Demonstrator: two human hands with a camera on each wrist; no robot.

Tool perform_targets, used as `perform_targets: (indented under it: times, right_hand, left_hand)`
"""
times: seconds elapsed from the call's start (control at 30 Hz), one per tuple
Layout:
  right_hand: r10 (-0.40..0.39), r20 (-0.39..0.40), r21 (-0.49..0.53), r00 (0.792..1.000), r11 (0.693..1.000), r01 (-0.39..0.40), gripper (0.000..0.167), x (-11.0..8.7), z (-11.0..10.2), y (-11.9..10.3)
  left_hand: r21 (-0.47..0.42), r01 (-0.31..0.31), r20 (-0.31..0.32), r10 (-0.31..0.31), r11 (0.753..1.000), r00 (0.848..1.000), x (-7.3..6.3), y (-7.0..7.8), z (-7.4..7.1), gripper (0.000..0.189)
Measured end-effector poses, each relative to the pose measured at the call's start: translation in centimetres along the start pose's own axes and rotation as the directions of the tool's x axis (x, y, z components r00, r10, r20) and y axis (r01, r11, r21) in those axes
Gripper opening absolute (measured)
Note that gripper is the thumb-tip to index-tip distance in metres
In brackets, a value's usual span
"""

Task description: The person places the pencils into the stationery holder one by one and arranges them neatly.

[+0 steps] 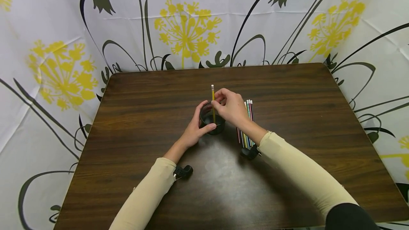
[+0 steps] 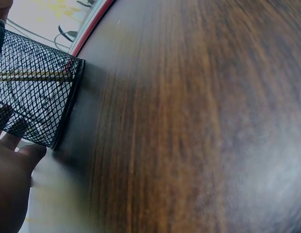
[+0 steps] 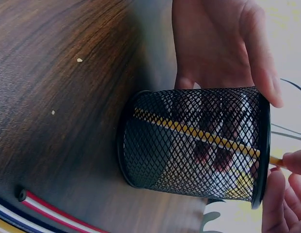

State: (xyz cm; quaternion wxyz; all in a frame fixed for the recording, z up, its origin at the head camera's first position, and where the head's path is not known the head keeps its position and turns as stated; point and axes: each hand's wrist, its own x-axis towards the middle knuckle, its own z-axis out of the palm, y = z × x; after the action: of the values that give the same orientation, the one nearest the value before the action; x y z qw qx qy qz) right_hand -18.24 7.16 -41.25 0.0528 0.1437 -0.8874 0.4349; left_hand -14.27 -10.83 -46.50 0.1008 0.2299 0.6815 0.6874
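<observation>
Head view, centre frame: pinches yellow pencil (image 1: 213,94), long axis near-upright in mesh cup (image 1: 219,129), with nearer right hand (image 1: 230,107); grips cup's left side with left hand (image 1: 195,125).

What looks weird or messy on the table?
Two tiny pale specks lie on the dark brown wood-grain table, seen from the right wrist. They stand out against the dark surface; crumbs or chips, I can't tell. The black round wire-mesh cup and slim yellow pencil show no obvious damage.

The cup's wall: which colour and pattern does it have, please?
The cup has a black wall of diamond mesh, seen best in the right wrist view.
</observation>
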Motion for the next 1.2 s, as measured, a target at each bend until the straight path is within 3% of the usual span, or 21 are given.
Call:
perform_targets:
  times: [0.3, 0.63, 0.8, 1.03, 1.2]
  right_hand:
    - [0.063, -0.041, -0.087, 0.997, 0.994, -0.066, 0.017, 0.9, 0.4, -0.1]
    - [0.089, -0.048, -0.114, 0.995, 0.989, -0.094, 0.018, 1.3, 0.5, -0.1]
    - [0.105, -0.031, -0.111, 0.994, 0.988, -0.108, 0.021, 1.5, 0.5, -0.2]
    - [0.111, -0.008, -0.021, 0.994, 0.994, -0.111, 0.022, 1.2, -0.3, -0.3]
    - [0.133, -0.006, 0.050, 0.991, 0.990, -0.133, 0.022, 1.2, -2.1, -0.3]
  left_hand:
    - [0.003, 0.009, 0.002, -0.009, 1.000, 1.000, 0.1, 0.1, 0.0, 0.079]
    - [-0.004, -0.014, 0.001, 0.014, 1.000, 1.000, 0.1, 0.1, 0.2, 0.078]
    - [-0.025, 0.010, 0.001, -0.010, 1.000, 1.000, 0.1, 0.0, 0.2, 0.080]
    - [-0.005, 0.016, -0.020, -0.016, 1.000, 1.000, 0.3, -2.5, -0.2, 0.081]
    - [-0.021, -0.025, -0.018, 0.025, 0.999, 1.000, 0.2, -0.9, 0.2, 0.078]
